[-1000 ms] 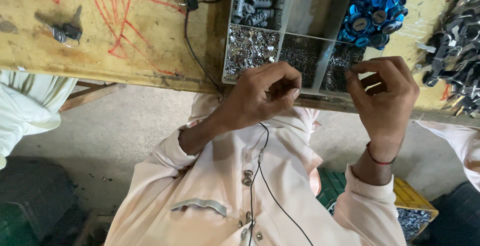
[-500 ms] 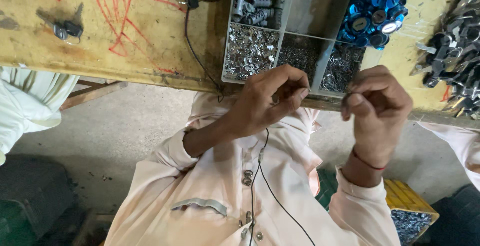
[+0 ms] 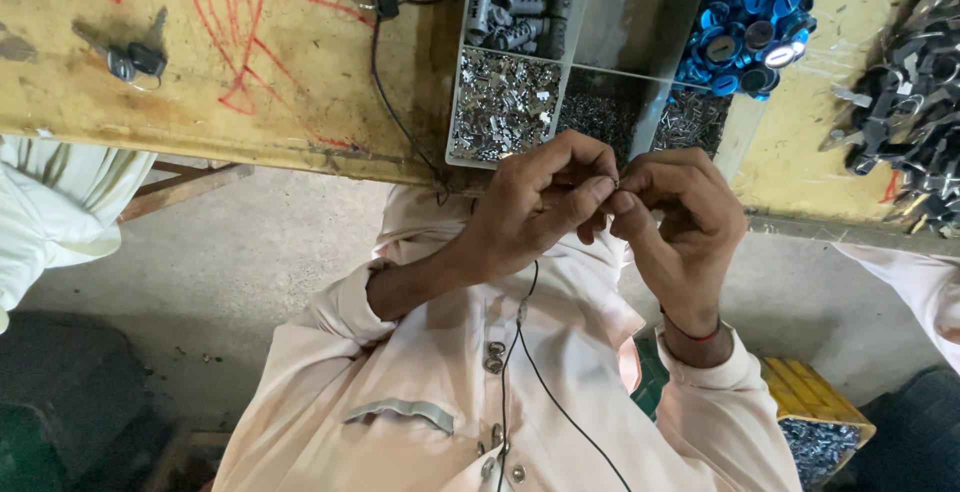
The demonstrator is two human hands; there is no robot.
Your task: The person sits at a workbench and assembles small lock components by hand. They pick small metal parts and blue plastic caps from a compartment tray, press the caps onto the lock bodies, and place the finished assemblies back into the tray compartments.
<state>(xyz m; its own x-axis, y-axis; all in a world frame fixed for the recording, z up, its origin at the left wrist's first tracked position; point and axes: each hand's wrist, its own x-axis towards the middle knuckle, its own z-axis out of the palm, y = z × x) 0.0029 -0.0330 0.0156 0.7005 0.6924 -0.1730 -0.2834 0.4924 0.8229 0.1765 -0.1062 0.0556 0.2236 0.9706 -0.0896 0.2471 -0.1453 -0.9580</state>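
Scuffed yellow workbench, divided parts tray — left hand, right hand, fingers pinched together on a tiny metal part

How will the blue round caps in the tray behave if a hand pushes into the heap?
The blue round caps lie loosely heaped above the tray wall, so a push would probably spill some onto the bench. They look like small, shiny discs, so probably light, slippery and apt to roll on edge.
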